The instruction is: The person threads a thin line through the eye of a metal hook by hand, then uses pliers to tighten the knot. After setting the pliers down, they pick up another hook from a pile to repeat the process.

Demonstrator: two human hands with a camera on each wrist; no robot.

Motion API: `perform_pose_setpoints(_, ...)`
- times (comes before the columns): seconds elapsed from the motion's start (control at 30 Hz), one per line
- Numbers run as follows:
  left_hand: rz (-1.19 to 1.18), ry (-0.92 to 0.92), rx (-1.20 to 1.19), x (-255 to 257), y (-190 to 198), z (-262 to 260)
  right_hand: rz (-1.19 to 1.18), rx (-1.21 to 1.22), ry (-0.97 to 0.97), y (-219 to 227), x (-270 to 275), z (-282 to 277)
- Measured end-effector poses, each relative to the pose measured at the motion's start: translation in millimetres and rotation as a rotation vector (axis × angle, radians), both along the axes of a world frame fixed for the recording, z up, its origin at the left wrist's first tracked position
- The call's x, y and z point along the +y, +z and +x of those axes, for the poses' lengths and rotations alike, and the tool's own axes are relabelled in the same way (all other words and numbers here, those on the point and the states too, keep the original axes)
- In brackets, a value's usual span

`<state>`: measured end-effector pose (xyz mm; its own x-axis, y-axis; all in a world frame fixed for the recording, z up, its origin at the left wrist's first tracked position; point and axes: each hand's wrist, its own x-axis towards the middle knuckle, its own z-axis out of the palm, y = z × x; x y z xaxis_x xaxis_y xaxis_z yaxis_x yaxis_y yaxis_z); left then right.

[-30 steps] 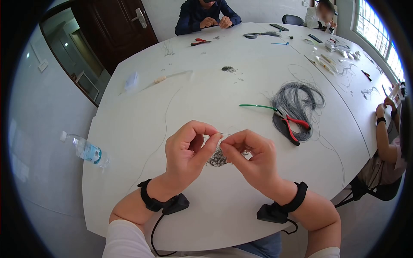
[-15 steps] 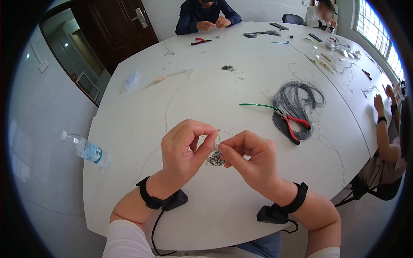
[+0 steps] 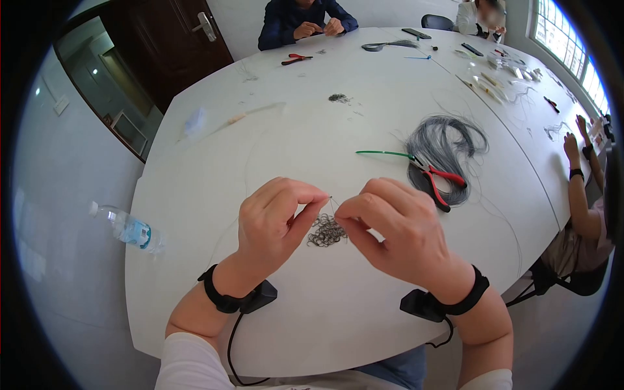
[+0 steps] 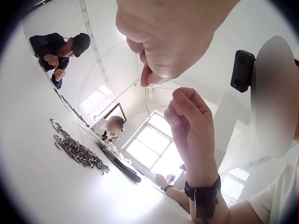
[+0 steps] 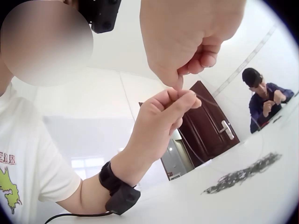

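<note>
My left hand (image 3: 276, 218) pinches a small hook between thumb and forefinger; only its dark tip (image 3: 330, 197) shows, the rest hidden by the fingers. Close beside it, my right hand (image 3: 400, 227) pinches a thin clear line (image 4: 164, 88) that runs across the short gap between the two hands. Both hands are raised over the white table. Below them on the tabletop lies a pile of small dark metal hooks (image 3: 326, 232), which the left wrist view shows as a heap of curved, shiny pieces (image 4: 81, 151).
Ahead to the right, red-handled pliers (image 3: 439, 185) lie on a bundle of grey line (image 3: 448, 140) with a green cable tie (image 3: 383, 153). A water bottle (image 3: 130, 227) is at the left edge. Farther off sits a smaller dark pile (image 3: 338, 98). Other people sit around the table.
My right hand has risen and turned palm-down, its wrist swinging outward to the right. The left hand has shifted slightly left, fingertips still pinched. More of the hook pile shows between them.
</note>
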<state>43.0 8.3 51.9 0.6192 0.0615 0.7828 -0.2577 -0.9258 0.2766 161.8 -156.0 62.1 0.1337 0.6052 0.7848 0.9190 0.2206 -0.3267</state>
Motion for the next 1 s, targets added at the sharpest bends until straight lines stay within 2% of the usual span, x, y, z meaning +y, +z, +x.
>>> perform_pose_setpoints(0.13,0.004,-0.023,0.055,-4,3,-2,0.072,-0.052,0.023,4,-2,14)
perform_pose_setpoints(0.47,-0.099,-0.063,0.093,-6,-1,-2,0.09,0.251,0.06,-5,3,21)
perform_pose_setpoints(0.6,-0.099,-0.08,0.086,-6,-1,-2,0.093,0.274,0.052,-5,4,21)
perform_pose_setpoints(1.0,-0.27,-0.005,0.064,-4,-1,-3,-0.165,0.33,0.148,3,-6,17)
